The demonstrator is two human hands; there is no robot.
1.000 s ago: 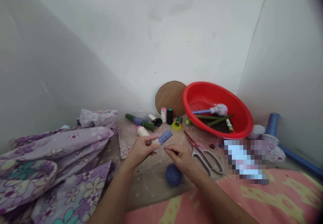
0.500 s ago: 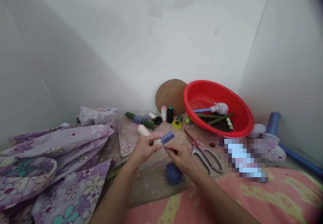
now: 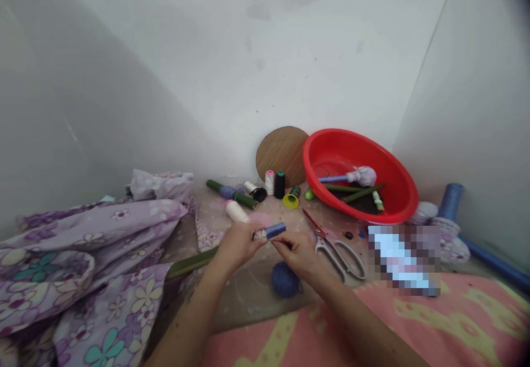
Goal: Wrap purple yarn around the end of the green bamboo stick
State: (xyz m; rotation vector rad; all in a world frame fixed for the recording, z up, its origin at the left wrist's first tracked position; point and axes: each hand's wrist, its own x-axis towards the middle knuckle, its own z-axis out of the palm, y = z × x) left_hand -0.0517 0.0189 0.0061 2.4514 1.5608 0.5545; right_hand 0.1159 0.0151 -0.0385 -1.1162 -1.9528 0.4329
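Note:
A short stick or tube (image 3: 275, 230) wrapped in blue yarn, with a whitish part at its near end, tilts slightly up to the right. My left hand (image 3: 240, 243) is closed around its whitish end. Thumb and index finger of my right hand (image 3: 296, 251) are pinched together just under the wrapped part, on what looks like a thin strand of blue yarn; the strand itself hardly shows. Directly below my right hand, a ball of blue yarn (image 3: 285, 280) lies on the mat. Scissors (image 3: 331, 245) with pale handles rest to the right of that hand.
Floral purple fabric (image 3: 124, 278) is heaped at the left, near a green stalk (image 3: 190, 263). Thread spools (image 3: 270, 183) and a cardboard disc (image 3: 281, 152) stand by the wall. A red basin (image 3: 406, 201) holds sticks and a cloth-headed stick. Pink-yellow cloth (image 3: 351, 323) covers the front.
The view has shifted slightly. The wrapped piece has turned a little flatter in my left hand. My right fingers stay pinched beside it, and more of the green stalk shows.

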